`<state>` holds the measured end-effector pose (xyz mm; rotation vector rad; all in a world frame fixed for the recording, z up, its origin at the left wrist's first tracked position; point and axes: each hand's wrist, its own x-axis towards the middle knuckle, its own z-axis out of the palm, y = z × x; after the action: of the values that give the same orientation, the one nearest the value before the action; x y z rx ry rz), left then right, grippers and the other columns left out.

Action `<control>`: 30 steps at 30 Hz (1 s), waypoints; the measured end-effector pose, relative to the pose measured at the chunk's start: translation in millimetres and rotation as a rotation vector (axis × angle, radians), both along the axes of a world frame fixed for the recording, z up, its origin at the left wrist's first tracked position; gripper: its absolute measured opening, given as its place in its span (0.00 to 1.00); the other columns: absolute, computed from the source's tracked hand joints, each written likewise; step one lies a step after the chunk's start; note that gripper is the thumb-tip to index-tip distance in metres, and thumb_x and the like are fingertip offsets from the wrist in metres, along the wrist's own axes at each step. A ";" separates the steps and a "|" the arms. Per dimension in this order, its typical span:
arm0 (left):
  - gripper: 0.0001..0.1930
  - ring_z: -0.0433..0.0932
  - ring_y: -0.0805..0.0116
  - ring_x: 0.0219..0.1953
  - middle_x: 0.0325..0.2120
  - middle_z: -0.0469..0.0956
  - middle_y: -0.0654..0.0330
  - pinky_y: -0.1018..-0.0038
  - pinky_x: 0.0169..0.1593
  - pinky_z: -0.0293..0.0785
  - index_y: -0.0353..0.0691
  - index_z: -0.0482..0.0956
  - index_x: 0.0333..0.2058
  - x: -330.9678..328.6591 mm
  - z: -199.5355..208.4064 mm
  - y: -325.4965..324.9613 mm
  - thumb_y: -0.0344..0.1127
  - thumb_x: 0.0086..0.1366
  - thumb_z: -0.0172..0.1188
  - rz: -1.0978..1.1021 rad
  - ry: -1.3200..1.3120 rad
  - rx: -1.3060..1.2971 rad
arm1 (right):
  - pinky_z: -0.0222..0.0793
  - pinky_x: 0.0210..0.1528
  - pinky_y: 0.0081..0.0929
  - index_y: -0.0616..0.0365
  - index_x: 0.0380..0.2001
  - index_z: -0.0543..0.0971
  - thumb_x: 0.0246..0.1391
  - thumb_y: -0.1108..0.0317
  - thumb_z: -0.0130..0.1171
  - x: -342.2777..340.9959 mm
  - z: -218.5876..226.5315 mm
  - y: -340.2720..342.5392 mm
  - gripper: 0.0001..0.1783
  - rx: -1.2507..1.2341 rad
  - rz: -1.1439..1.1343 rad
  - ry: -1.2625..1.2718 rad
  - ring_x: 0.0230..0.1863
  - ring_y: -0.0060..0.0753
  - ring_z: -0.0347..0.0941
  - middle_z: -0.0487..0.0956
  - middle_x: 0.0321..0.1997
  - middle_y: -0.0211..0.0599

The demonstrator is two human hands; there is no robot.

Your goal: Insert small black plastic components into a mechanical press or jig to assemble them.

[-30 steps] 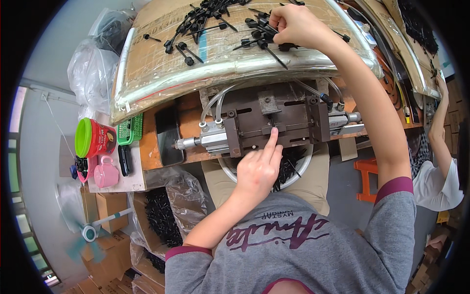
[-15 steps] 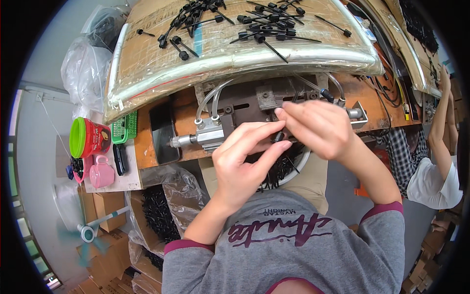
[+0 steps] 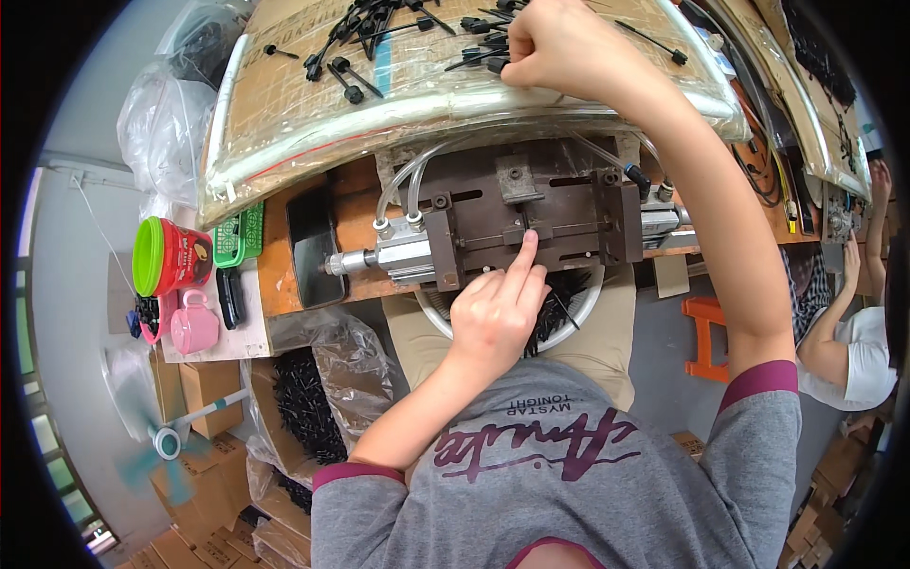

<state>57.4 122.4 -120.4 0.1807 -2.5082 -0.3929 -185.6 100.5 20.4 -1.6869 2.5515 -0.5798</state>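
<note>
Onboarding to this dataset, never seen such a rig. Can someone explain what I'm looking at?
No robot here: these are a person's two bare hands, seen from above by a wide fisheye camera on the head, which is why straight edges bend.

In the middle sits a dark metal machine, with a silver cylinder at its left end and clear hoses running to it. Behind it, black parts with thin stems lie on plastic-wrapped cardboard.

The left hand rests its index fingertip at the middle of the machine. The right hand is among the black parts; whether it grips one can't be told.

To the left are a phone and a pink cup.
</note>
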 end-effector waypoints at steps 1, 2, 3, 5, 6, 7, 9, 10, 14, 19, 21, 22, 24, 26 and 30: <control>0.15 0.83 0.65 0.27 0.53 0.81 0.51 0.73 0.33 0.79 0.37 0.83 0.35 -2.0 1.8 -2.1 0.33 0.48 0.75 -0.008 0.001 0.010 | 0.79 0.39 0.38 0.69 0.26 0.84 0.42 0.69 0.65 0.9 5.7 7.5 0.11 -0.027 0.032 -0.068 0.31 0.51 0.82 0.83 0.27 0.56; 0.15 0.82 0.65 0.26 0.53 0.81 0.51 0.74 0.32 0.78 0.37 0.82 0.35 -3.5 2.8 -3.8 0.33 0.48 0.75 -0.017 0.003 0.019 | 0.79 0.40 0.38 0.68 0.28 0.84 0.43 0.69 0.64 5.6 12.1 17.3 0.12 -0.090 -0.009 -0.161 0.32 0.51 0.82 0.83 0.28 0.56; 0.16 0.82 0.66 0.26 0.53 0.81 0.51 0.74 0.32 0.78 0.37 0.83 0.35 -2.8 2.3 -4.2 0.34 0.47 0.75 -0.009 -0.005 0.011 | 0.79 0.41 0.39 0.68 0.30 0.84 0.43 0.69 0.64 15.7 19.5 27.4 0.12 -0.152 -0.046 -0.258 0.34 0.52 0.82 0.83 0.29 0.56; 0.16 0.82 0.66 0.25 0.53 0.82 0.51 0.74 0.31 0.78 0.37 0.83 0.35 -1.0 1.5 -3.0 0.34 0.47 0.75 -0.001 -0.025 -0.007 | 0.78 0.40 0.35 0.64 0.36 0.84 0.46 0.70 0.65 17.4 12.0 48.6 0.13 -0.340 0.012 -0.218 0.36 0.44 0.82 0.83 0.34 0.49; 0.16 0.82 0.66 0.25 0.51 0.82 0.51 0.74 0.31 0.77 0.38 0.83 0.35 -1.9 5.1 -3.0 0.35 0.47 0.75 -0.019 -0.044 -0.014 | 0.76 0.38 0.31 0.60 0.40 0.84 0.50 0.70 0.67 10.5 -4.9 66.1 0.13 -0.465 0.103 -0.074 0.37 0.36 0.82 0.83 0.36 0.41; 0.16 0.82 0.65 0.24 0.50 0.83 0.52 0.74 0.31 0.77 0.38 0.83 0.35 -1.9 7.8 -4.9 0.36 0.48 0.75 -0.027 -0.066 -0.015 | 0.75 0.36 0.26 0.56 0.44 0.85 0.53 0.70 0.69 14.3 -11.7 71.8 0.14 -0.582 0.203 0.066 0.38 0.28 0.82 0.83 0.39 0.34; 0.17 0.82 0.65 0.25 0.47 0.84 0.52 0.73 0.31 0.78 0.39 0.83 0.36 -4.5 23.7 -13.6 0.38 0.49 0.76 -0.067 -0.096 0.061 | 0.78 0.49 0.31 0.61 0.46 0.83 0.52 0.69 0.70 40.1 -12.6 102.7 0.18 -0.519 0.177 -0.078 0.47 0.36 0.82 0.84 0.44 0.41; 0.17 0.83 0.65 0.26 0.45 0.84 0.51 0.73 0.31 0.78 0.40 0.83 0.36 -6.9 37.9 -22.2 0.40 0.49 0.77 -0.088 -0.106 0.139 | 0.78 0.49 0.30 0.63 0.44 0.83 0.51 0.68 0.71 49.7 -13.0 113.4 0.17 -0.506 0.182 -0.119 0.46 0.38 0.83 0.84 0.45 0.43; 0.13 0.86 0.61 0.36 0.38 0.86 0.55 0.69 0.41 0.81 0.38 0.85 0.38 -56.7 76.6 -73.9 0.30 0.53 0.75 -0.042 0.350 0.055 | 0.79 0.51 0.31 0.63 0.41 0.82 0.48 0.72 0.73 78.7 -55.3 143.7 0.16 -0.503 0.157 -0.173 0.50 0.42 0.82 0.84 0.50 0.46; 0.09 0.81 0.58 0.42 0.36 0.82 0.56 0.65 0.44 0.78 0.40 0.85 0.36 -130.7 100.0 -116.3 0.32 0.56 0.68 -0.034 0.292 -0.195 | 0.80 0.40 0.31 0.61 0.34 0.79 0.38 0.77 0.71 114.8 -99.8 151.1 0.16 -0.376 0.179 -0.082 0.47 0.41 0.81 0.76 0.60 0.44; 0.08 0.79 0.52 0.44 0.34 0.80 0.51 0.59 0.48 0.76 0.37 0.85 0.33 -154.2 98.9 -114.7 0.35 0.57 0.68 -0.068 0.142 -0.131 | 0.80 0.41 0.31 0.60 0.34 0.77 0.43 0.76 0.66 126.3 -114.1 151.0 0.12 -0.314 0.172 -0.057 0.47 0.41 0.81 0.77 0.60 0.46; 0.09 0.79 0.52 0.44 0.34 0.80 0.51 0.60 0.48 0.76 0.37 0.84 0.32 -162.2 97.1 -113.2 0.36 0.57 0.68 -0.068 0.084 -0.150 | 0.80 0.42 0.31 0.60 0.33 0.77 0.45 0.76 0.64 131.8 -122.9 150.2 0.10 -0.295 0.168 -0.031 0.47 0.42 0.81 0.77 0.60 0.47; 0.08 0.79 0.53 0.42 0.33 0.80 0.51 0.60 0.47 0.77 0.36 0.84 0.30 -171.0 95.2 -113.0 0.35 0.56 0.67 -0.056 0.031 -0.218 | 0.79 0.36 0.29 0.61 0.31 0.77 0.46 0.75 0.62 137.2 -130.6 144.9 0.07 -0.312 0.158 0.052 0.38 0.36 0.81 0.78 0.59 0.48; 0.07 0.81 0.52 0.39 0.31 0.80 0.50 0.61 0.45 0.77 0.36 0.84 0.29 -175.7 95.5 -113.8 0.34 0.56 0.65 -0.034 0.044 -0.315 | 0.77 0.32 0.26 0.62 0.31 0.79 0.44 0.76 0.66 139.5 -129.9 139.4 0.09 -0.294 0.131 0.110 0.28 0.34 0.80 0.80 0.58 0.47; 0.06 0.82 0.51 0.35 0.27 0.81 0.49 0.60 0.41 0.79 0.35 0.83 0.29 -179.7 97.7 -121.1 0.31 0.55 0.61 -0.026 -0.017 -0.352 | 0.74 0.27 0.26 0.61 0.30 0.79 0.43 0.76 0.65 136.0 -127.4 135.0 0.08 -0.251 0.127 0.132 0.21 0.30 0.76 0.81 0.57 0.45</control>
<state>-122.3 1.4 -22.8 0.0117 -2.5498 0.0435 -49.6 235.5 -107.0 -2.0130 2.5212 -0.8373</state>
